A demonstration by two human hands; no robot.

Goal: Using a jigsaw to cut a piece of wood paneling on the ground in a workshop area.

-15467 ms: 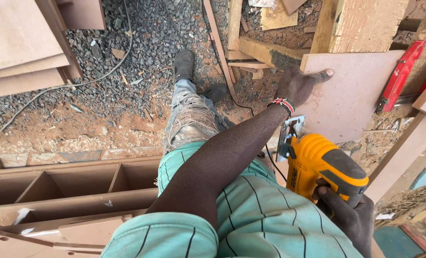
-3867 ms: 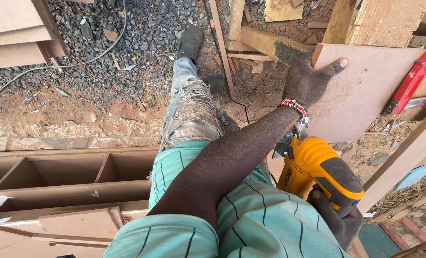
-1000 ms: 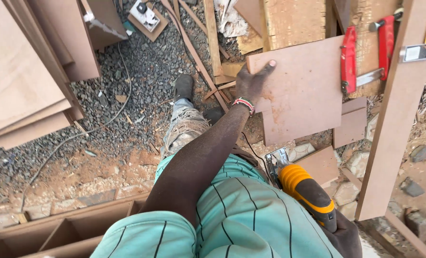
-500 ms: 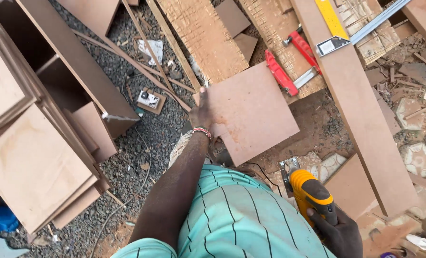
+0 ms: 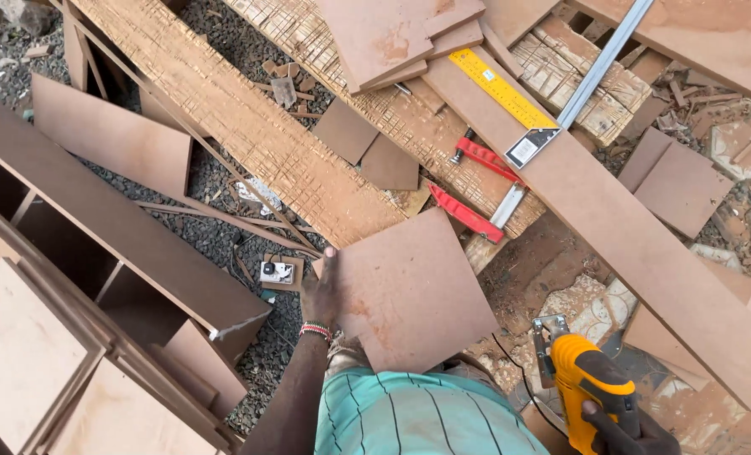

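The fingers of the left hand (image 5: 320, 295) are closed on the left edge of a square brown board (image 5: 409, 291), near the centre. At 5 o'clock, the right hand (image 5: 624, 430) grips a yellow jigsaw (image 5: 586, 383) firmly.

Two hands, left (image 5: 320, 295) and right (image 5: 624, 425), one jigsaw (image 5: 582, 379), one yellow ruler (image 5: 502, 88), one red clamp (image 5: 476, 185).

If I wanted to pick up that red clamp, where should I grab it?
Take the red clamp by its silver bar, the bare stretch between the two red jaws, coming straight down from above. It lies flat on the rough plank, and that narrow bar looks the easiest part for a hand to wrap around.
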